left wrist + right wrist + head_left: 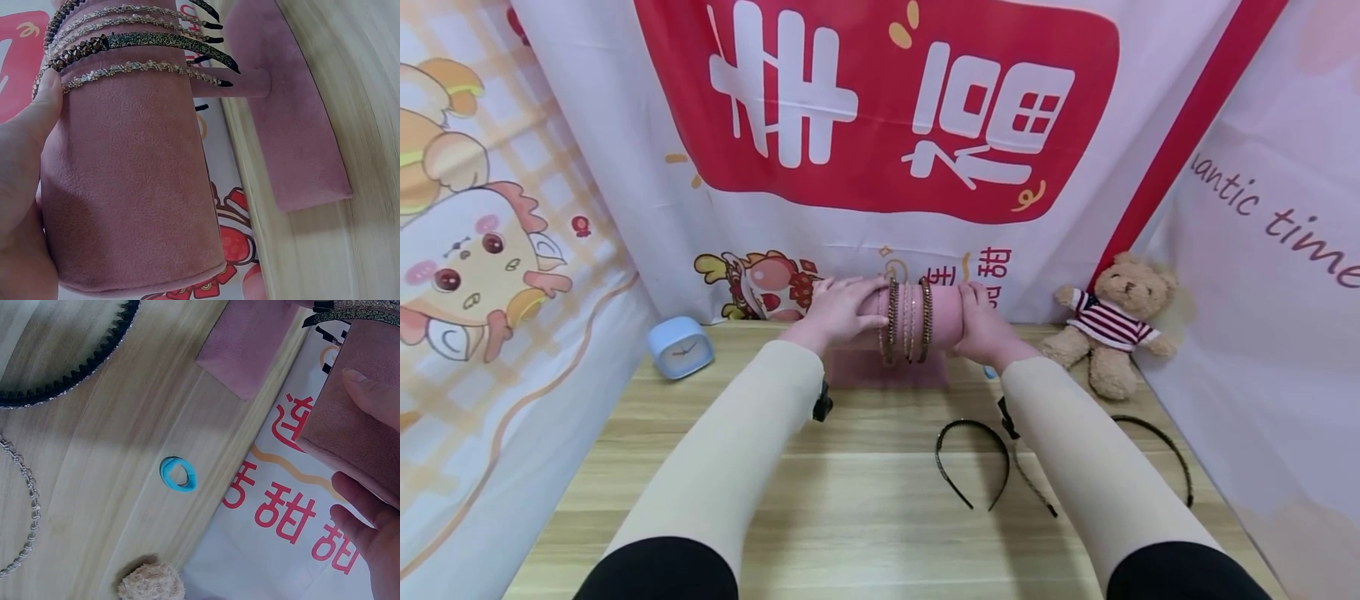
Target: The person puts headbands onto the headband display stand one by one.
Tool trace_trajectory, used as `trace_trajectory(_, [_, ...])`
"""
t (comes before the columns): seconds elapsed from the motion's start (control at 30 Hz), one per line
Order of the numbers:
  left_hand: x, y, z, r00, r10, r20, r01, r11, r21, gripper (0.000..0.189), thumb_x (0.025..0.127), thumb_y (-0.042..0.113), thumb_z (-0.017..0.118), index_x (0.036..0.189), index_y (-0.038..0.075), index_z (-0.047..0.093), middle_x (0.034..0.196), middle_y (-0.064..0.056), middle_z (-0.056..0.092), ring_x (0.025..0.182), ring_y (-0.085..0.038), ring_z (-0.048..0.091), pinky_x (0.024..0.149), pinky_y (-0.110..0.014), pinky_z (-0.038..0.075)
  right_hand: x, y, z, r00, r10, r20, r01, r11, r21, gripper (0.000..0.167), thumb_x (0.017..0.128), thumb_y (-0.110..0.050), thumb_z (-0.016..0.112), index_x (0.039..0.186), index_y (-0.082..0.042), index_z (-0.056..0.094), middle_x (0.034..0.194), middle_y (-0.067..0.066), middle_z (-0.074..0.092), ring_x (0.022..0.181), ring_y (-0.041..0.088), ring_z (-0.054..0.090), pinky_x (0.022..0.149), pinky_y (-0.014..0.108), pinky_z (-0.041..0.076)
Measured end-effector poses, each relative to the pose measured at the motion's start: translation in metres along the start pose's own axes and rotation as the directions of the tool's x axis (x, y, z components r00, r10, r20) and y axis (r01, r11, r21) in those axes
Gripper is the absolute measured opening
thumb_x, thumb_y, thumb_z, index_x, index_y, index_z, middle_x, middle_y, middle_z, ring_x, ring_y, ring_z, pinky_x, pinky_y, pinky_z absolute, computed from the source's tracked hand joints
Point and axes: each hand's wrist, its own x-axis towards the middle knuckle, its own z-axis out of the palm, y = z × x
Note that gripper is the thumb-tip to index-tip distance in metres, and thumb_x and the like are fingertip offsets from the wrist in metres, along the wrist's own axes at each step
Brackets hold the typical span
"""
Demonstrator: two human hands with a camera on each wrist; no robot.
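Note:
A pink velvet headband stand (945, 318) stands at the table's back edge, its padded roll lying sideways above a flat base (300, 137). Several beaded headbands (908, 321) sit around the middle of the roll. My left hand (844, 310) grips the roll's left part; in the left wrist view its thumb (45, 106) touches a dark beaded headband (81, 53). At the other end, my right hand (987, 327) holds the roll, with its thumb (369, 390) on the velvet and other fingers around the end. Some of the left fingers are hidden behind the roll.
On the wooden table lie a black headband (938, 450), a thin one (1036, 483) partly under my right arm, and another (1180, 458) further right. A blue hair tie (178, 474) is near the stand. A teddy bear (1112, 321) sits right; a blue clock (680, 347) stands left.

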Motion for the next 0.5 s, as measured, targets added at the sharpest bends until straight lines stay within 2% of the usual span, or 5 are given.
trace_trajectory(0.17, [-0.0002, 0.0007, 0.0002, 1.000, -0.011, -0.005, 0.011, 1.000, -0.006, 0.070, 0.091, 0.053, 0.065, 0.151, 0.026, 0.042, 0.151, 0.001, 0.044, 0.140, -0.026, 0.035, 0.114, -0.054, 0.014, -0.0018, -0.0016, -0.0025, 1.000, -0.010, 0.003, 0.010, 1.000, -0.008, 0.126, 0.068, -0.018, 0.089, 0.158, -0.006, 0.000, 0.159, 0.023, 0.004, 0.130, 0.044, 0.042, 0.109, 0.049, 0.035])
trace_trajectory(0.5, [-0.0039, -0.0025, -0.0004, 1.000, -0.003, 0.012, 0.004, 0.996, -0.090, 0.069, 0.093, 0.051, 0.064, 0.153, 0.027, 0.040, 0.154, 0.004, 0.040, 0.141, -0.025, 0.031, 0.116, -0.053, 0.007, -0.0032, -0.0037, 0.0000, 1.000, 0.008, -0.010, -0.008, 1.000, -0.006, 0.129, 0.065, -0.014, 0.090, 0.159, -0.009, 0.001, 0.160, 0.021, 0.003, 0.122, 0.044, 0.048, 0.105, 0.050, 0.041])
